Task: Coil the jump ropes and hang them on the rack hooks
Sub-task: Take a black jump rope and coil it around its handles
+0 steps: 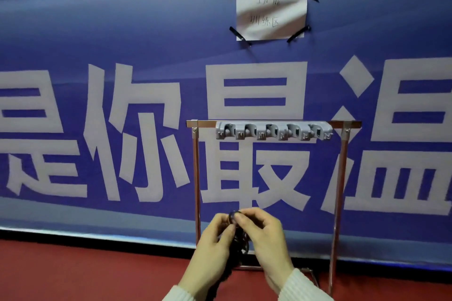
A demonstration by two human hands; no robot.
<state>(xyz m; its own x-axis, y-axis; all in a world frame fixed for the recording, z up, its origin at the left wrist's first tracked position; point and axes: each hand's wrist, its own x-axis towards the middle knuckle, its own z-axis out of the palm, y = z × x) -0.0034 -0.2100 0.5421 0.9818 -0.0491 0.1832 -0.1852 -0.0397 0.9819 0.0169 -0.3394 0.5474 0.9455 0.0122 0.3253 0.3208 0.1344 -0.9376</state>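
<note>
While both hands worked together in front of the lower half of the rack [197,178], the jump rope [241,242] hung as a dark bundle of loops between them, well below the grey hook strip [274,131] fixed under the rack's top bar. The left hand [215,239] had its grip curled round the gathered loops from the left side, and the right hand [266,234] pinched the top of the bundle, where one small dark loop stood up just above the fingertips [244,216]. Nothing showed on any of the hooks, so the hanging step looked not yet done. The rope appeared thin, light and limp: its loops drooped under their own weight and would likely spring apart or slide loose if either grip eased. Its surface looked smooth, perhaps slippery, though blur hid the detail, and no handles could be made out. The safest hold seemed to be at the top of the coil, with all turns pinched together, so that one open loop could be lifted over a hook while the rest hung below. The rack stood on the red floor [85,273], close against the blue banner [122,32], its foot near the floor's far edge.
</note>
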